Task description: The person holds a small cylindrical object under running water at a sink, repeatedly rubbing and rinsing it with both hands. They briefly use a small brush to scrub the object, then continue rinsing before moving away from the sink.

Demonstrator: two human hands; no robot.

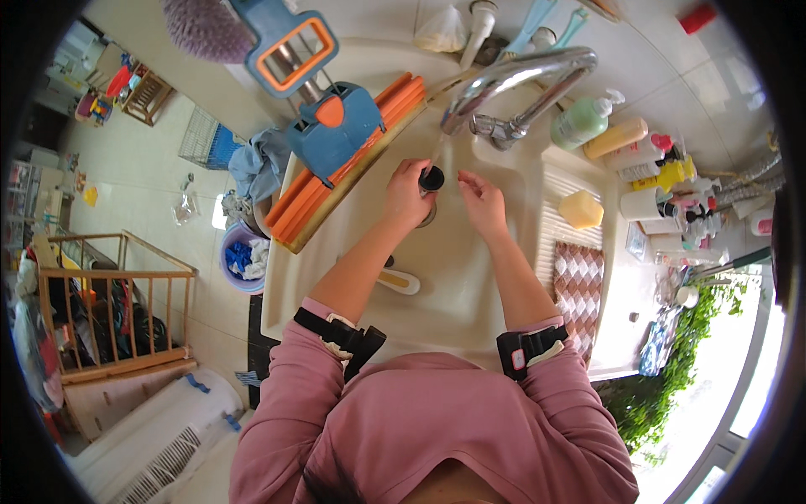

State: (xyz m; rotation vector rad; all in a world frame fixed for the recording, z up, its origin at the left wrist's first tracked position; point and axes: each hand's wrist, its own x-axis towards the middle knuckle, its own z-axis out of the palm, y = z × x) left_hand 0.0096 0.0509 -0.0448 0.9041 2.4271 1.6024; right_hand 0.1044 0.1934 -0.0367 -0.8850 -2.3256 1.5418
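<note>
My left hand [409, 194] grips a small black cylindrical container [432, 179], its round open end facing up. Water runs from the chrome faucet [529, 75] down to this container over the cream sink [466, 302]. My right hand [482, 200] is just right of the container, apart from it, with fingers slightly curled and nothing visible in them. Below my left forearm, a white and yellow brush-like item [399, 281] lies in the basin, partly hidden by the arm.
An orange sponge mop [352, 164] with a blue head leans across the sink's left side. Yellow soap [580, 209] and a checkered cloth [578, 290] lie on the ribbed right ledge. A green pump bottle [579, 123] and other bottles line the back right.
</note>
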